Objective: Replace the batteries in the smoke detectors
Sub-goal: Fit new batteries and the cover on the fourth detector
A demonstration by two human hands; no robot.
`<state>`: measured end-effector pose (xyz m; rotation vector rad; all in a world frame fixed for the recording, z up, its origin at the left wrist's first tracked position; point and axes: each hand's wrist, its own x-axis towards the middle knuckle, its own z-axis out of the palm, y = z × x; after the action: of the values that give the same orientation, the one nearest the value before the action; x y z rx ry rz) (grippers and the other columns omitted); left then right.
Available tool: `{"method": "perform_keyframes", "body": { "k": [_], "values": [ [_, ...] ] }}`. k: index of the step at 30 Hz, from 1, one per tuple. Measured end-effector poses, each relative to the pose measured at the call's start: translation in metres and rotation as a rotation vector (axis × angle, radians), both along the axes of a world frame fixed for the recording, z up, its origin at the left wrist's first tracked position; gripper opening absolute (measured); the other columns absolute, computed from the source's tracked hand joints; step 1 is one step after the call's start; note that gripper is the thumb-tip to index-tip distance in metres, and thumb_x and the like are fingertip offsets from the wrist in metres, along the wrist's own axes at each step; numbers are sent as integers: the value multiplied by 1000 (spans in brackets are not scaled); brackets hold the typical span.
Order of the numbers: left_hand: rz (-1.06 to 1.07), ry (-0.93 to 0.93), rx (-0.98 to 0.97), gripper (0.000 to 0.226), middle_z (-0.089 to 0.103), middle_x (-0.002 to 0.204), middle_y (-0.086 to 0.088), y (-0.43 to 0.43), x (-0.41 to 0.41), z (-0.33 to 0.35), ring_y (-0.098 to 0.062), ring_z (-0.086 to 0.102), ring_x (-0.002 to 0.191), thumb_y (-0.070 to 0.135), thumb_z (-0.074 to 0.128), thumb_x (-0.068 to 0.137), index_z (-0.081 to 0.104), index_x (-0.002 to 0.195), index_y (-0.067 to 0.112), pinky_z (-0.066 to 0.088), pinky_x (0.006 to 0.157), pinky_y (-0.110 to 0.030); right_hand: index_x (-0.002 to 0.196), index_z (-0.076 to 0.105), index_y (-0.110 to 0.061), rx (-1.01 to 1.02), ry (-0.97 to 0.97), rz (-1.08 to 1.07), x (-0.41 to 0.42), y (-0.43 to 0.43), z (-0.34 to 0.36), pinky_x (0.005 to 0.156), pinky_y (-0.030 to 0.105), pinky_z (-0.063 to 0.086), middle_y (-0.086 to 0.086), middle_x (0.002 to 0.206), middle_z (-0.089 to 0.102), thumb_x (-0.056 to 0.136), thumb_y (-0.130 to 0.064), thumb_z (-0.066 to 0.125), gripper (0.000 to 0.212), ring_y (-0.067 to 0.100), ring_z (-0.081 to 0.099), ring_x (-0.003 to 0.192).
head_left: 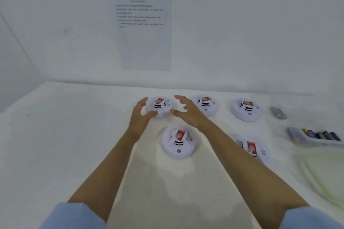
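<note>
Several white round smoke detectors with red labels lie on the white table. The far-left detector (159,107) sits between my two hands. My left hand (140,115) hovers at its left side with fingers spread and loosely bent, holding nothing. My right hand (188,109) hovers at its right side, also spread and empty. Another detector (179,143) lies nearer me, between my forearms. Two more detectors (205,105) (244,109) stand in the back row. A fifth detector (251,149) is partly hidden by my right forearm. A clear tray of batteries (316,135) sits at the right.
A small grey object (278,112) lies behind the battery tray. A printed instruction sheet (141,24) hangs on the white back wall. A pale greenish curved thing (320,178) lies at the table's right edge. A white wall closes the left side.
</note>
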<state>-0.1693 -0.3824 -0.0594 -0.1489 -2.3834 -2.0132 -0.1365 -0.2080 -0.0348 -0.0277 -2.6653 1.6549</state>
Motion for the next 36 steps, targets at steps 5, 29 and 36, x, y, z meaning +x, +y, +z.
{"method": "perform_keyframes", "body": {
  "k": [5, 29, 36],
  "values": [
    [-185, -119, -229, 92, 30, 147, -7, -14, -46, 2, -20, 30, 133, 8, 78, 72, 24, 145, 20, 31, 95, -26, 144, 26, -17, -7, -94, 139, -47, -11, -5, 98, 22, 29, 4, 148, 28, 81, -17, 70, 77, 19, 27, 137],
    [-383, 12, -208, 109, 43, 138, 2, 31, -33, 42, -14, 44, 125, 19, 81, 45, 33, 142, 13, 42, 89, -18, 138, 36, -17, -101, 41, 108, -24, 42, 26, 90, 20, 46, -3, 133, 44, 60, 1, 83, 92, 13, 49, 113],
    [-471, 108, -212, 108, 41, 141, 0, 111, 14, 66, -14, 44, 124, 23, 82, 45, 34, 141, 14, 46, 89, -20, 137, 38, -19, -177, 94, 26, 44, 116, 47, 92, 25, 48, -3, 131, 48, 62, 2, 81, 89, 18, 50, 117]
  ]
}}
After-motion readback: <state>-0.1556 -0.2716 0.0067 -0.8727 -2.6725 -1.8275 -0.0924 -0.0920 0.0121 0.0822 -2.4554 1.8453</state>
